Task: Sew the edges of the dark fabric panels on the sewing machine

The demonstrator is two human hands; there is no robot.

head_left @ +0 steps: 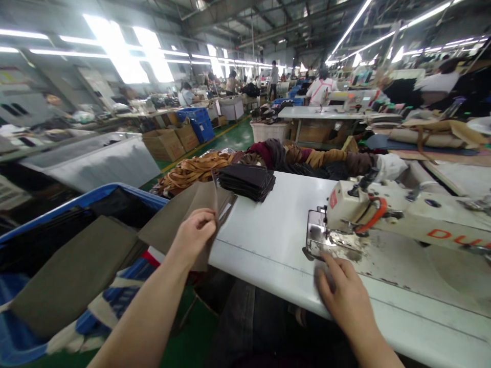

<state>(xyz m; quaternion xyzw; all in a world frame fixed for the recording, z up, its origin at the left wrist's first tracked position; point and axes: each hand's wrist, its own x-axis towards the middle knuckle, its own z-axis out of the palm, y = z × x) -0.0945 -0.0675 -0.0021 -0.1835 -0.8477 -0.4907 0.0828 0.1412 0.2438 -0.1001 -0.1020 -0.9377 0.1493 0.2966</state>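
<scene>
My left hand (195, 232) is closed on a grey-brown fabric piece (180, 214) that hangs over the left edge of the white sewing table (268, 230). Flat on the table near its front edge, my right hand (341, 291) rests with fingers stretched out, just in front of the sewing machine (368, 209) and its metal needle plate (326, 240). A stack of dark cut pieces (247, 180) lies at the table's far left corner.
A blue bin (76, 204) with dark and brown fabric stands at my left. Tan straps (192, 171) and a heap of coloured cloth (307, 156) lie behind the table. Other workers, tables, cardboard boxes and a green aisle fill the hall beyond.
</scene>
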